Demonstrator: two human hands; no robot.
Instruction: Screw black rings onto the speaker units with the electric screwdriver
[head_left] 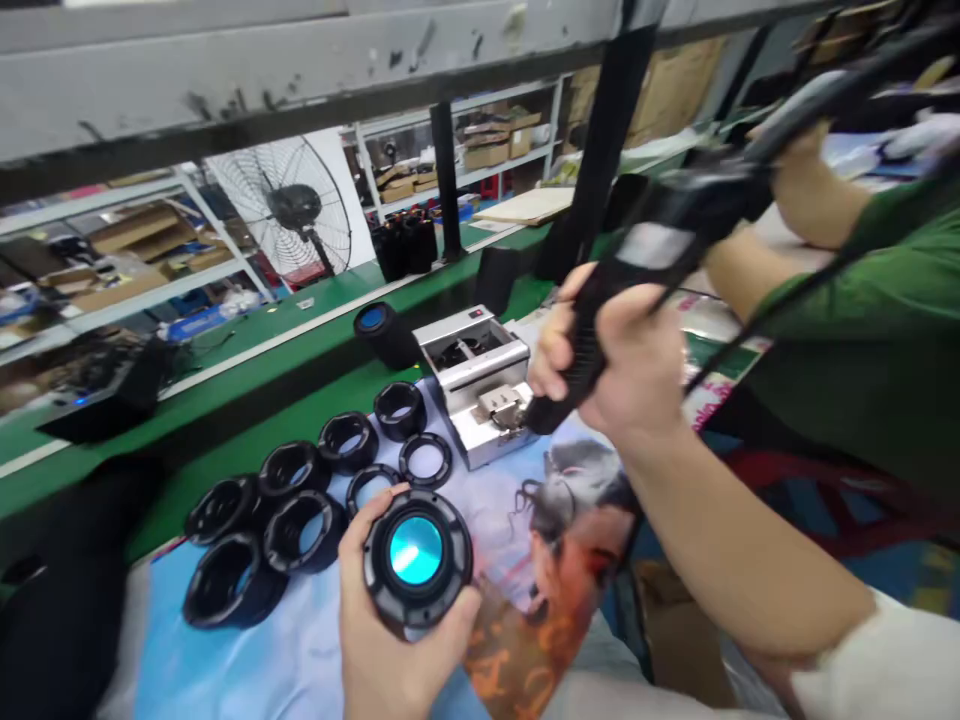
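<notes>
We log one round black housing (390, 590) with cyan lens, cradled spread-fingered in our left hand (373, 640) above a printed cloth (300, 660), and one black corded power tool (660, 235) clenched in our right hand (619, 365).

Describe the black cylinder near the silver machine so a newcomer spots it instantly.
Find the silver machine at the far edge of the printed cloth. Just left of it, on the green bench, sits the black cylinder. Its blue end sets it apart from the open black rings on the cloth.
</notes>
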